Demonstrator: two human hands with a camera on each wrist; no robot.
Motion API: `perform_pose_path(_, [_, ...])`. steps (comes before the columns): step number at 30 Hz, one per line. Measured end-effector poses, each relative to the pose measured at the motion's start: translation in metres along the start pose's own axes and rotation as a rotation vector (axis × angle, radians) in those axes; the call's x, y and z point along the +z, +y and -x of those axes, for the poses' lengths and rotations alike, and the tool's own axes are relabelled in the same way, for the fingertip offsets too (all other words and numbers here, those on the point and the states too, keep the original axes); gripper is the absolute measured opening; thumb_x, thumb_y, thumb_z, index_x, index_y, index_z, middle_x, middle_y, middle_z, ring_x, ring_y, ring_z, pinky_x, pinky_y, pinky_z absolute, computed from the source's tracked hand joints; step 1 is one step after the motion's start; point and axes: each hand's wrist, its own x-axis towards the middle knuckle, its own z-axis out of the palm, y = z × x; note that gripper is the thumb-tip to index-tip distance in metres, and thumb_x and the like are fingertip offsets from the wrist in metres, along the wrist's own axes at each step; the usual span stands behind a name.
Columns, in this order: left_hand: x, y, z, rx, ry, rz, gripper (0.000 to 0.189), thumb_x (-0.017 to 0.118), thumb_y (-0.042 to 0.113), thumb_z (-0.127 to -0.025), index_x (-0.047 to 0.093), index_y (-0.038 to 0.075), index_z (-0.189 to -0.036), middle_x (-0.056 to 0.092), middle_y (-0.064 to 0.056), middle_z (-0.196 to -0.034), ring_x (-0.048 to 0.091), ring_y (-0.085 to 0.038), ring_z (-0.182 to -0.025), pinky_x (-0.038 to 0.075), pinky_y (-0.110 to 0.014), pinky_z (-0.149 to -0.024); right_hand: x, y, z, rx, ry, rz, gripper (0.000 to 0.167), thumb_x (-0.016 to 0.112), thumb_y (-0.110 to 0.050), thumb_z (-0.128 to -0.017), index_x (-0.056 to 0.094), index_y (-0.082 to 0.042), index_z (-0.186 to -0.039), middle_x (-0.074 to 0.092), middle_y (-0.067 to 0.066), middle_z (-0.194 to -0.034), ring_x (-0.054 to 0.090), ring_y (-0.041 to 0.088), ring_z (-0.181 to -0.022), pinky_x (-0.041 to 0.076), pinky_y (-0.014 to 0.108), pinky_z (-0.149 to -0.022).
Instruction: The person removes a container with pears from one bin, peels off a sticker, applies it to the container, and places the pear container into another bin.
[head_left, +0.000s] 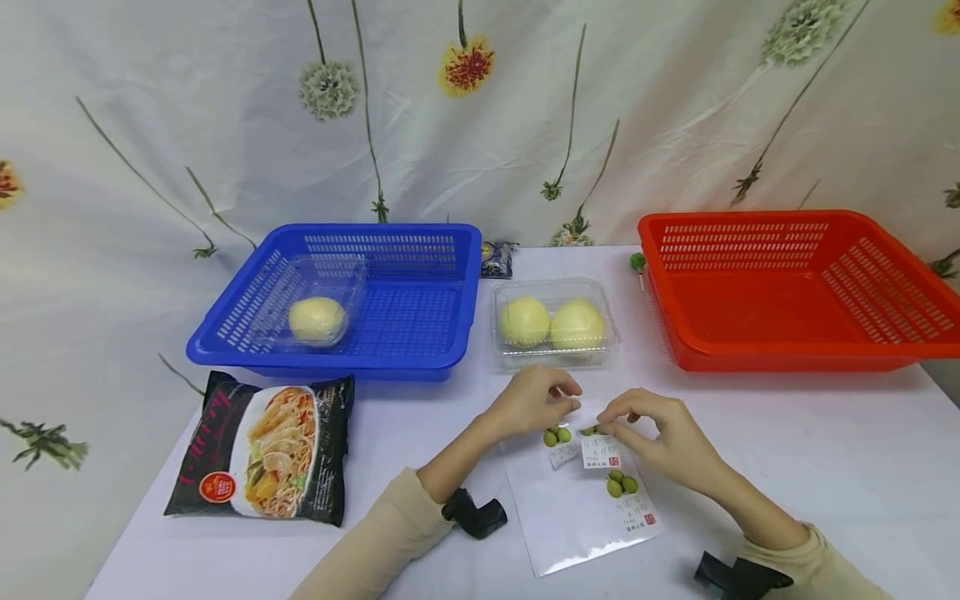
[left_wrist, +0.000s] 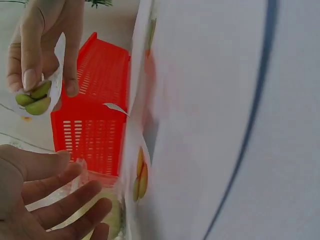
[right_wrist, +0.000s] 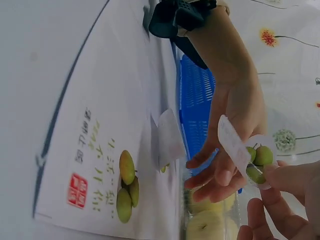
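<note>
Between thumb and fingertips, my right hand pinches a small sticker printed with green fruit and handwriting. It is raised above a white sheet; in the right wrist view the sticker looks bent. My left hand is just left of it, its fingers spread and slightly bent with nothing between them in the left wrist view. A second sticker stands partly lifted near the sheet's far end. Printed fruit with writing and a red stamp shows on the sheet's right side.
Behind the hands stands a clear box with two round pale-yellow fruits. A blue basket holds another boxed fruit; a red basket is at right. A noodle packet, a dark small packet and a green lollipop lie around.
</note>
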Motion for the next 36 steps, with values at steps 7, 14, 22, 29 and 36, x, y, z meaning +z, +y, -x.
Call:
perform_pose_path(7, [-0.004, 0.006, 0.001, 0.049, 0.142, 0.258, 0.024, 0.049, 0.011, -0.097, 0.062, -0.006, -0.11, 0.068, -0.015, -0.097, 0.065, -0.022, -0.084, 0.05, -0.019, -0.069, -0.005, 0.01, -0.014, 0.059, 0.027, -0.02, 0.018, 0.068, 0.01, -0.078, 0.07, -0.004, -0.089, 0.07, 0.002, -0.083, 0.059, 0.007, -0.077, 0.05, 0.02, -0.069])
perform_pose_path(14, [-0.005, 0.012, 0.0, 0.081, 0.299, 0.375, 0.028, 0.048, 0.013, -0.098, 0.053, -0.007, -0.116, 0.065, -0.02, -0.098, 0.065, -0.024, -0.083, 0.052, -0.022, -0.071, -0.008, 0.014, -0.031, 0.082, 0.113, -0.085, 0.013, 0.065, 0.012, -0.08, 0.069, 0.005, -0.089, 0.07, 0.014, -0.084, 0.06, 0.004, -0.076, 0.049, 0.015, -0.07])
perform_pose_path(22, [-0.007, 0.018, -0.001, 0.175, 0.412, 0.275, 0.033, 0.065, 0.002, -0.085, 0.05, -0.006, -0.114, 0.062, -0.017, -0.095, 0.062, -0.023, -0.077, 0.052, -0.02, -0.068, -0.003, 0.018, -0.051, 0.088, 0.179, -0.118, 0.011, 0.065, 0.012, -0.08, 0.066, 0.009, -0.09, 0.068, 0.018, -0.084, 0.058, 0.002, -0.076, 0.049, 0.013, -0.071])
perform_pose_path(29, [-0.011, 0.011, -0.006, 0.216, 0.472, 0.203, 0.014, 0.068, -0.006, -0.079, 0.058, -0.003, -0.088, 0.063, -0.013, -0.084, 0.061, -0.02, -0.069, 0.052, -0.017, -0.065, 0.003, 0.022, -0.064, 0.1, 0.206, -0.2, 0.009, 0.063, 0.015, -0.079, 0.061, 0.01, -0.086, 0.063, 0.023, -0.082, 0.057, 0.003, -0.074, 0.05, 0.014, -0.071])
perform_pose_path(36, [-0.019, 0.002, -0.009, 0.204, 0.463, 0.178, 0.007, 0.069, -0.007, -0.078, 0.066, -0.003, -0.083, 0.067, -0.012, -0.079, 0.062, -0.019, -0.069, 0.052, -0.017, -0.066, 0.009, 0.024, -0.072, 0.113, 0.194, -0.196, 0.006, 0.063, 0.011, -0.082, 0.064, 0.01, -0.088, 0.066, 0.021, -0.085, 0.059, 0.005, -0.075, 0.05, 0.014, -0.072])
